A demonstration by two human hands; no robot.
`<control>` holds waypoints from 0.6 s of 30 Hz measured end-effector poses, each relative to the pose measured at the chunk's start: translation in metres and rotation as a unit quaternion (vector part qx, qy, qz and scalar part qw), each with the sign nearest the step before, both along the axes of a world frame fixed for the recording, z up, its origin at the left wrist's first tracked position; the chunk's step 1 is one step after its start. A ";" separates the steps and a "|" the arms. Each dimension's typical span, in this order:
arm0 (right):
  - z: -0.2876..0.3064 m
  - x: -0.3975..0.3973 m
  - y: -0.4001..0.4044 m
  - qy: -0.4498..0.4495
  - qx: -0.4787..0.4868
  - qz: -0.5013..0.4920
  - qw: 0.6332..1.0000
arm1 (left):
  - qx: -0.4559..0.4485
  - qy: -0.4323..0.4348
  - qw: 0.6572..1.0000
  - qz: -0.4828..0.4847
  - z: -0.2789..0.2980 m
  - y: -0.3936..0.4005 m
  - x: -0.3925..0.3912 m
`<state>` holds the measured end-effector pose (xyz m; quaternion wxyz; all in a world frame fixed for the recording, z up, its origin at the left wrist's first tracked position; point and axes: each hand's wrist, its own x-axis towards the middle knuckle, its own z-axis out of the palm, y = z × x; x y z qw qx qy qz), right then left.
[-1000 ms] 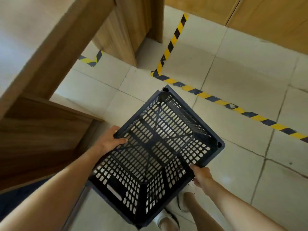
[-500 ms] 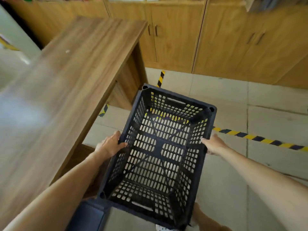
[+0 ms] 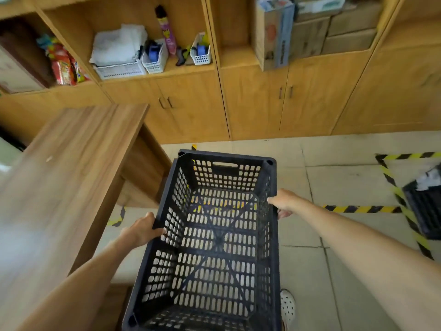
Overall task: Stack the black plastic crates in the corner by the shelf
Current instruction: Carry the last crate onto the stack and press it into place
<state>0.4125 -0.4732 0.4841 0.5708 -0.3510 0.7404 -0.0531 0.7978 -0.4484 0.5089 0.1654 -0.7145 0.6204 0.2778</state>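
Note:
I hold an empty black perforated plastic crate (image 3: 214, 237) in front of me above the floor, open side up. My left hand (image 3: 142, 229) grips its left rim and my right hand (image 3: 281, 201) grips its right rim. A second black crate (image 3: 423, 206) with something white in it sits on the floor at the right edge, inside a square of yellow-black tape. The wooden shelf unit (image 3: 181, 68) with cupboard doors runs along the far wall.
A wooden desk (image 3: 59, 182) stands close on my left. The shelf holds white baskets (image 3: 119, 69), packets and cardboard boxes (image 3: 310, 39). Yellow-black tape (image 3: 358, 209) crosses the tiled floor. My shoe (image 3: 287, 305) shows below the crate.
The view has lifted from the floor to the shelf wall. The crate has levelled from tilted to upright in my hands, and my right hand has shifted up onto its right rim.

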 end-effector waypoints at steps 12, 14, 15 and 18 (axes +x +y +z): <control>0.069 -0.158 -0.042 0.077 -0.080 -0.039 0.993 | -0.014 0.002 0.994 -0.111 0.050 -0.138 -0.162; 0.073 -0.184 -0.051 0.098 -0.082 -0.048 0.991 | -0.028 -0.009 0.990 -0.137 0.056 -0.164 -0.191; 0.075 -0.196 -0.055 0.113 -0.081 -0.054 0.989 | -0.038 -0.012 0.988 -0.148 0.059 -0.177 -0.205; 0.084 -0.228 -0.070 0.152 -0.074 -0.081 0.982 | -0.079 -0.027 0.981 -0.175 0.064 -0.219 -0.247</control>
